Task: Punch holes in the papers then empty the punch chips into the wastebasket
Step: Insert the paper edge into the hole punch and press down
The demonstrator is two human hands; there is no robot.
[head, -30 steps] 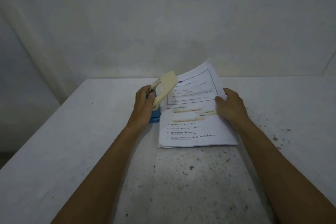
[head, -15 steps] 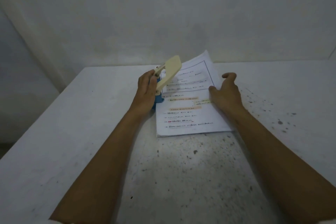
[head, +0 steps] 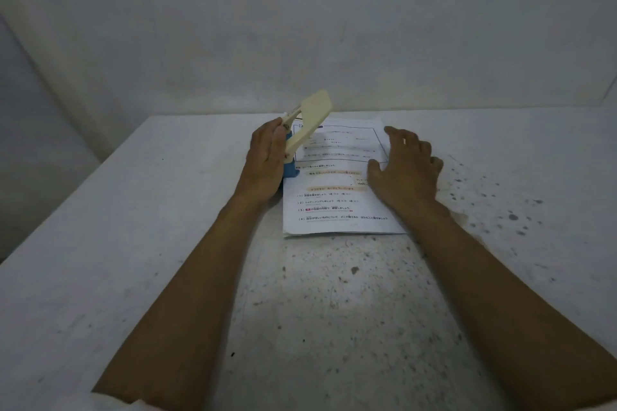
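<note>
A stack of printed papers [head: 334, 207] lies flat on the white table [head: 133, 243] in the middle of the view. Its left edge sits in the hole punch [head: 309, 125], which has a blue base and a cream lever raised at a slant. My left hand [head: 265, 163] grips the punch from its left side. My right hand [head: 405, 167] rests palm down on the right part of the papers, fingers spread. No wastebasket is in view.
The table is stained with dark specks, thickest at the right [head: 510, 217] and in front of the papers. A pale wall [head: 300, 27] stands close behind the table's far edge. The table's left edge runs diagonally at the left.
The far end of the papers, curled up before, now lies flat. My right hand has opened and pressed down on the sheets. My left hand stays on the punch.
</note>
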